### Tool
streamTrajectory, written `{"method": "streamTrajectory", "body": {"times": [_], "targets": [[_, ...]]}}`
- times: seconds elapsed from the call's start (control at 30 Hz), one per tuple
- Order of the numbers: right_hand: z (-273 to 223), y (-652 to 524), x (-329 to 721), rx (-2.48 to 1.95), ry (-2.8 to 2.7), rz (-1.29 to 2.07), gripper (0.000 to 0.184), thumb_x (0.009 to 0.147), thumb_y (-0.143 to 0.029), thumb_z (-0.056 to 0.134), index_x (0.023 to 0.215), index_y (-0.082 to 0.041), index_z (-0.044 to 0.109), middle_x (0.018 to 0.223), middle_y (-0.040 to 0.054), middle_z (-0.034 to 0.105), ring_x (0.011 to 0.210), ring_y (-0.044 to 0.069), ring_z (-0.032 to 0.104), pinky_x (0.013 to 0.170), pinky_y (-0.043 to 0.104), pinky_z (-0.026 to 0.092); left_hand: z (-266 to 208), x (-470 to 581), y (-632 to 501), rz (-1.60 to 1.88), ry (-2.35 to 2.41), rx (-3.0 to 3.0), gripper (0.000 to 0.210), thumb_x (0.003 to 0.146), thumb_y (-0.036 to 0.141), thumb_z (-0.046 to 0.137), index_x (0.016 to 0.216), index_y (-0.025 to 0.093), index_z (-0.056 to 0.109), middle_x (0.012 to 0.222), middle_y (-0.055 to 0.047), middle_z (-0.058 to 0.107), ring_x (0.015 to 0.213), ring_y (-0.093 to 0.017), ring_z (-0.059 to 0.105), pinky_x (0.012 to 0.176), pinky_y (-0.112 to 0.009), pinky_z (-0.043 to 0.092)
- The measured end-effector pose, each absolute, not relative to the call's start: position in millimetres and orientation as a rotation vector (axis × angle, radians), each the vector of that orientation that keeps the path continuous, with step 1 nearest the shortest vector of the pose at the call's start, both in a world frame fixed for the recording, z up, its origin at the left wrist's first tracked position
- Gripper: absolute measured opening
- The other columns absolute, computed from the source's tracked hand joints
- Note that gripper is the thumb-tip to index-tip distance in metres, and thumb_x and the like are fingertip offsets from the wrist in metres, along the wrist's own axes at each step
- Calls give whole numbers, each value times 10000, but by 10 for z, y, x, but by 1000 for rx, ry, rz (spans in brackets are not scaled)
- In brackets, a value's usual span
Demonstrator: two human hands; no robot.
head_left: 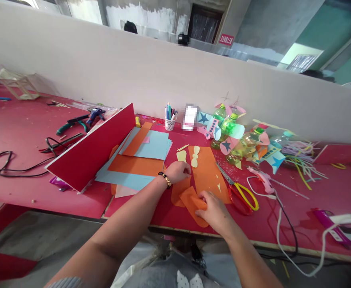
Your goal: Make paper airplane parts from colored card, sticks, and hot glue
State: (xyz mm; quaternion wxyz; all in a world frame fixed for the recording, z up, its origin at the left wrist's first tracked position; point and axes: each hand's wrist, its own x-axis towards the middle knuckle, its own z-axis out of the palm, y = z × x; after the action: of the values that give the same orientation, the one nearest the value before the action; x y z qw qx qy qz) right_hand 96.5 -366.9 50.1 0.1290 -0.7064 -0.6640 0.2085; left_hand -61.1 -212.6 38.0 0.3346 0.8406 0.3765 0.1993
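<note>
My right hand is closed on a small orange paper piece with a rounded end, near the table's front edge. My left hand, with a beaded bracelet at the wrist, hovers over or rests on another orange paper piece. Its fingers are curled together, and whatever they may hold is hidden. Beyond the hands, pale yellow wavy cutouts lie on and beside a larger orange sheet. Scissors with red and yellow handles lie partly spread at that sheet's right side.
Blue and orange paper sheets are stacked at left beside a red divider. A pen cup and decorated plastic bottles stand at the back. A pink glue gun and white cable lie at right.
</note>
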Motion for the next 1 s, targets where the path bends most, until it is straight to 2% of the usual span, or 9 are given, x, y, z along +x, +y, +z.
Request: {"method": "streamTrajectory", "body": {"times": [0.1,0.2,0.33,0.4,0.53,0.63,0.8,0.9,1.0], "targets": [[465,-3656,1009,-1922,-1756,774,362,636,-119,613,980,-219,563,911,46,662,859,225,631,772,328,467,406,-665,-2067,572,1023,2084,74,702,192,572,718,184,644,738,-12,670,691,-156,588,639,-247,424],[419,-3611,1136,-1720,-1463,1034,351,689,-185,620,1035,-221,568,913,45,697,844,231,660,751,337,500,402,-693,-2027,606,1041,1980,91,743,216,538,752,179,621,758,-16,688,711,-143,615,638,-226,444],[406,-3505,1305,-1522,-1178,1237,295,672,-315,718,924,-195,623,915,60,718,839,263,671,762,377,525,378,-705,-2032,526,985,1827,213,799,369,530,799,169,603,749,-42,699,671,-140,641,587,-215,459],[418,-3454,1327,-1476,-1086,1274,330,626,-344,765,887,-192,633,881,53,723,805,267,676,761,394,530,378,-723,-2044,438,941,1749,284,709,410,649,852,169,607,726,-40,693,649,-148,638,562,-217,450],[445,-3390,1261,-1438,-988,1334,405,556,-389,811,858,-183,637,825,54,726,753,265,680,745,401,535,389,-763,-2048,314,853,1723,400,554,272,760,922,187,627,712,-9,681,658,-152,624,578,-223,435],[453,-3356,1212,-1414,-952,1327,395,547,-373,820,846,-178,651,810,56,728,735,253,680,740,384,532,386,-756,-2041,326,828,1671,340,574,201,706,906,176,639,698,-1,661,666,-147,611,607,-229,438],[439,-3244,1211,-1382,-933,1317,396,565,-312,810,908,-176,664,843,55,730,776,244,678,764,368,527,394,-693,-2047,573,850,1618,215,663,222,632,862,145,661,704,0,588,642,-105,523,597,-211,405],[455,-3143,1232,-1372,-973,1365,466,563,-308,798,990,-184,656,878,49,730,830,258,678,780,377,528,413,-660,-2057,682,822,1562,215,709,247,616,885,132,662,733,-13,559,672,-97,498,618,-204,398],[483,-3036,1266,-1429,-1042,1384,424,555,-343,782,928,-175,673,821,35,726,800,273,679,731,386,536,424,-631,-2067,737,785,1435,263,721,302,634,915,124,645,735,-12,536,650,-85,482,610,-200,391]]}}
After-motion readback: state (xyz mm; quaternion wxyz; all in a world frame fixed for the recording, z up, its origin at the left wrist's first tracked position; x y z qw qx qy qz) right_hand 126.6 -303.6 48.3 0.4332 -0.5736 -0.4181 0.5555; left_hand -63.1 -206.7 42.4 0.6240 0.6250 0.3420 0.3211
